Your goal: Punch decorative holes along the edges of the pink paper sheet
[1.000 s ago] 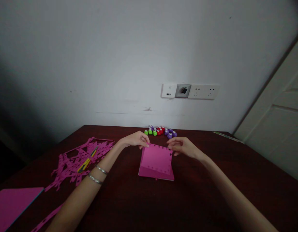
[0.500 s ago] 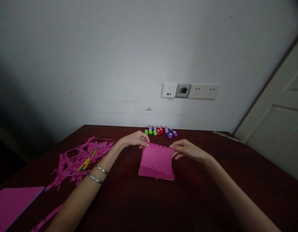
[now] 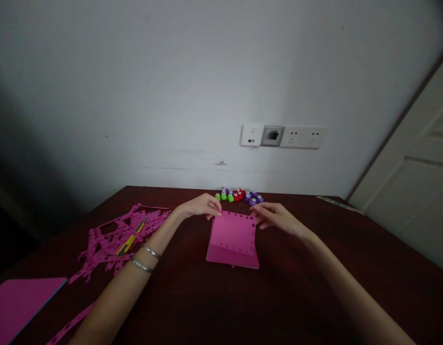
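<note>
A pink paper sheet (image 3: 233,232) with small holes punched along its edges is held tilted up over a pink stack of paper (image 3: 232,257) on the table. The fingers of my left hand (image 3: 203,206) pinch the sheet's upper left corner. My right hand (image 3: 273,218) is at the upper right corner, its fingers loosely bent and parted; the corner shows uncovered beside them. Whether a fingertip still touches the sheet from behind is hard to see. Just beyond stand several small craft punches in green (image 3: 224,197), red (image 3: 238,195) and purple (image 3: 253,199).
Left of my forearm lies a tangle of punched pink paper strips (image 3: 102,247) with a yellow utility knife (image 3: 126,245) on top. A larger pink sheet (image 3: 25,302) is at the near left. The wall (image 3: 192,96) with sockets (image 3: 302,137) closes off the table's back.
My right hand has shifted slightly up and its fingers have come off the sheet's front corner, uncovering the punched hole there. My left hand keeps its pinch, almost unmoved.
</note>
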Available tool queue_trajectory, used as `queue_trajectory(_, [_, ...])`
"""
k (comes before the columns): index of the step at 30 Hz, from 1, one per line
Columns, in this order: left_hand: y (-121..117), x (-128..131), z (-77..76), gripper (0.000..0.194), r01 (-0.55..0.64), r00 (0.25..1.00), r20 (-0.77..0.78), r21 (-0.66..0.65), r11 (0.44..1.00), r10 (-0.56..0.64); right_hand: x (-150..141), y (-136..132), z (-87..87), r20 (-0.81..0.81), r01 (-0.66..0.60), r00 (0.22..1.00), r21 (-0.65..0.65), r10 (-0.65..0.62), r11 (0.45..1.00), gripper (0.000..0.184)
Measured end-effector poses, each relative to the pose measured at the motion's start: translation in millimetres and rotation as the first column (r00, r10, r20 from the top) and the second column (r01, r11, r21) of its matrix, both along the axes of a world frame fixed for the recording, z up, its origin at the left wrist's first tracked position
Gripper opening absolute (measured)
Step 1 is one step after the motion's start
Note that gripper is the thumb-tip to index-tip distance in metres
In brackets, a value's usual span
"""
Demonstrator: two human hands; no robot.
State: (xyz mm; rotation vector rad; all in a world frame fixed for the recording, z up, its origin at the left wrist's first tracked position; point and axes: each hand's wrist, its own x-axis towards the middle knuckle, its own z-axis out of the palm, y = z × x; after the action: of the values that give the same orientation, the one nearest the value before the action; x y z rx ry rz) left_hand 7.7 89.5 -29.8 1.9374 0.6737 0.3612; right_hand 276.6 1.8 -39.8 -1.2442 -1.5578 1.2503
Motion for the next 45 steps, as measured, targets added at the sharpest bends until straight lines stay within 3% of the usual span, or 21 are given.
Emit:
queue_trajectory(5, [-2,-5,11.0,0.023,-0.067,0.995,0.069,0.007,0.998,0.066,7,0,-9.0,-0.167,0.068,0.983,-0.071,-0.079,0.995,0.036])
queue_trajectory(9, [3,-11,14.6,0.024,-0.153,0.982,0.113,0.017,0.988,0.150,6,-4,-25.2,-0.215,0.007,0.976,-0.147,-0.039,0.989,0.027])
queue_trajectory(14, [11,-13,8.1,0.023,-0.237,0.959,0.161,0.009,0.971,0.233,-13,-10,-33.3,-0.303,-0.119,0.951,-0.154,0.068,0.981,0.035])
queue_trajectory(22, [9,-10,6.0,0.026,-0.207,0.965,0.162,-0.008,0.978,0.205,-40,-9,-37.9,-0.262,-0.048,0.965,-0.122,0.014,0.991,0.032])
queue_trajectory(33, [8,-12,9.3,0.023,-0.240,0.957,0.170,0.013,0.971,0.234,-37,-6,-45.6,-0.133,-0.024,0.991,-0.095,0.011,0.995,0.037])
queue_trajectory(45, [9,-12,7.7,0.025,-0.238,0.957,0.175,0.011,0.971,0.232,-36,-6,-49.8,-0.166,-0.040,0.986,-0.097,0.023,0.994,0.033])
